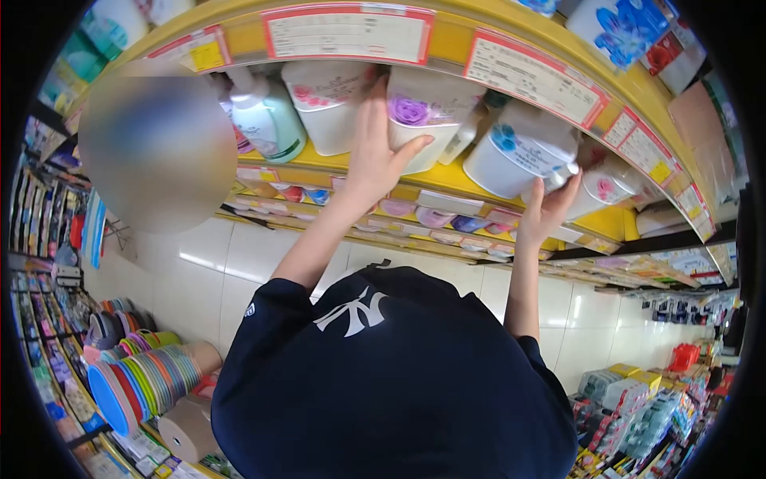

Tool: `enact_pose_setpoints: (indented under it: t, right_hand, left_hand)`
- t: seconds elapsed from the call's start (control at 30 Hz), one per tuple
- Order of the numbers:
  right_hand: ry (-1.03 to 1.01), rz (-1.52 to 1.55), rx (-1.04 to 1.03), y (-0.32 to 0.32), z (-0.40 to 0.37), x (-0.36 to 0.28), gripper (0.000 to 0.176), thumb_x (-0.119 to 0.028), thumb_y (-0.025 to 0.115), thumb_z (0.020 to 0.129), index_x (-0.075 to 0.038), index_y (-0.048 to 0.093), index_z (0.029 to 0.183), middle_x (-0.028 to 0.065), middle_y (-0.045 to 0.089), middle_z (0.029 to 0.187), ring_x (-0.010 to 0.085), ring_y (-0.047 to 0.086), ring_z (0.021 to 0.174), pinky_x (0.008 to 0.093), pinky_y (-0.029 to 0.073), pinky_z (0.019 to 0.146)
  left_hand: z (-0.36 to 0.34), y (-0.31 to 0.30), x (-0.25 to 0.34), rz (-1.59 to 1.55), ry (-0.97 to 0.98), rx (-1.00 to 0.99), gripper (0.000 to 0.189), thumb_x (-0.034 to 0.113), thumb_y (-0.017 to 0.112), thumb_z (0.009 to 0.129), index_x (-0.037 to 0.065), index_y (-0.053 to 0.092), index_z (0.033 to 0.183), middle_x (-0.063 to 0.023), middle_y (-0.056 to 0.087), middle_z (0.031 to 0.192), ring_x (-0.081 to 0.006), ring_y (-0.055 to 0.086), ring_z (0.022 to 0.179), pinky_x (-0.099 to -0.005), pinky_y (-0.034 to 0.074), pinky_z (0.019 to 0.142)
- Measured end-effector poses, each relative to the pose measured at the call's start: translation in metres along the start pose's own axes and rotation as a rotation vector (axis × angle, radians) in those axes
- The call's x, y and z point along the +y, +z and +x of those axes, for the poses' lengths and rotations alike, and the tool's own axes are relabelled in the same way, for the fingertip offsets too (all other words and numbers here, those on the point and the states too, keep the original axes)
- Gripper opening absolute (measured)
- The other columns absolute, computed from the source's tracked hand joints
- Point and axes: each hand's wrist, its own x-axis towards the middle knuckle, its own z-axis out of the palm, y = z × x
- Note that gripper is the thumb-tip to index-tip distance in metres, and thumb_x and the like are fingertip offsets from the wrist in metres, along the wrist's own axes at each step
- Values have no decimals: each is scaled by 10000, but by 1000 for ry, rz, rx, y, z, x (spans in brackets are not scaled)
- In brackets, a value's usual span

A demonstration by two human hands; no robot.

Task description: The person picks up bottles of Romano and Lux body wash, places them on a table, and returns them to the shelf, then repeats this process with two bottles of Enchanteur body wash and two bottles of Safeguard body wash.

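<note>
My left hand point(377, 150) is at a white tub with a purple rose point(423, 120) on the yellow shelf. Its fingers run up the tub's left side and its thumb lies across the front. My right hand point(550, 209) is closed around a small white bottle point(565, 173), of which little shows between thumb and fingers. Just behind that bottle stands a white tub with a blue flower point(515, 152). A white tub with pink flowers point(327, 108) is left of my left hand, and another tub with a pink rose point(604, 189) is right of my right hand.
A pale green pump bottle point(267, 120) stands farther left on the shelf. Price labels point(347, 33) line the shelf edge above my hands. Lower shelves point(431, 214) hold more goods. Stacked colourful tubs point(155, 383) are on the left behind me, and packaged goods point(638, 407) at right.
</note>
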Motion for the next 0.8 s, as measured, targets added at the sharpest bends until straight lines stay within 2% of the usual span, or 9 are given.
enact_pose_setpoints:
  t: [0.03, 0.13, 0.23, 0.4, 0.53, 0.57, 0.67, 0.7, 0.8]
  right_hand:
    - [-9, -2, -24, -1, -1, -4, 633, 20, 541, 747, 65, 165, 1253, 185, 177, 1300, 240, 216, 1208, 330, 167, 993]
    - [-36, -44, -28, 0, -3, -11, 634, 30, 536, 744, 61, 162, 1255, 184, 181, 1300, 248, 195, 1218, 340, 156, 998]
    - [-18, -29, -30, 4, -5, -20, 649, 37, 521, 750, 51, 131, 1269, 190, 144, 1320, 238, 168, 1230, 332, 138, 1002]
    - [10, 8, -33, 4, -9, -25, 643, 43, 500, 757, 44, 118, 1275, 176, 131, 1331, 234, 159, 1234, 330, 129, 1008]
    - [-71, 19, 42, 7, -17, -41, 577, 19, 485, 766, 27, 183, 1258, 173, 216, 1303, 246, 207, 1219, 377, 151, 1011]
    - [-77, 35, 75, 11, -19, -51, 511, 28, 467, 764, 50, 243, 1223, 184, 286, 1266, 265, 265, 1195, 418, 176, 995]
    - [-9, 167, 77, 28, -33, -70, 447, 35, 456, 765, 44, 305, 1186, 171, 342, 1224, 266, 328, 1154, 404, 229, 978]
    - [-50, 147, 87, 38, -39, -75, 395, 37, 447, 766, 41, 353, 1150, 162, 407, 1160, 251, 394, 1097, 379, 285, 949]
    - [-44, 222, -154, 73, -61, -90, 372, 29, 463, 754, 44, 391, 1118, 162, 444, 1119, 245, 423, 1064, 361, 312, 920]
  left_hand:
    - [-1, 1, 2, 108, 84, 132, 786, 250, 682, 646, -61, 242, 1219, -206, 380, 1062, -326, 381, 962, -367, 316, 833]
    - [-11, 0, -4, 82, 43, 202, 747, 253, 676, 650, -68, 284, 1199, -215, 379, 1065, -340, 387, 966, -371, 329, 830]
    - [-18, -11, -14, 169, 46, 220, 691, 193, 682, 661, -46, 316, 1197, -178, 386, 1098, -300, 430, 988, -345, 372, 820]
    - [-34, -32, -10, 156, 44, 212, 542, 127, 656, 676, 6, 411, 1144, -146, 433, 1106, -271, 448, 1006, -338, 376, 835]
    - [-44, -78, -22, 219, -12, 336, 446, 58, 624, 685, 8, 445, 1091, -138, 446, 1085, -250, 448, 1003, -331, 371, 839]
    - [-46, -91, -30, 235, -41, 383, 444, 56, 623, 686, 10, 445, 1090, -134, 444, 1086, -244, 446, 1004, -329, 371, 839]
    - [-45, -132, -59, 223, -98, 493, 444, 60, 618, 698, 13, 434, 1099, -124, 434, 1096, -224, 439, 1007, -325, 371, 841]
    - [-43, -144, -69, 204, -115, 520, 446, 63, 616, 703, 13, 429, 1104, -121, 430, 1099, -216, 436, 1009, -323, 371, 842]
    - [-29, -173, -97, 171, -126, 523, 452, 79, 609, 718, 12, 411, 1119, -118, 416, 1115, -202, 430, 1018, -312, 370, 843]
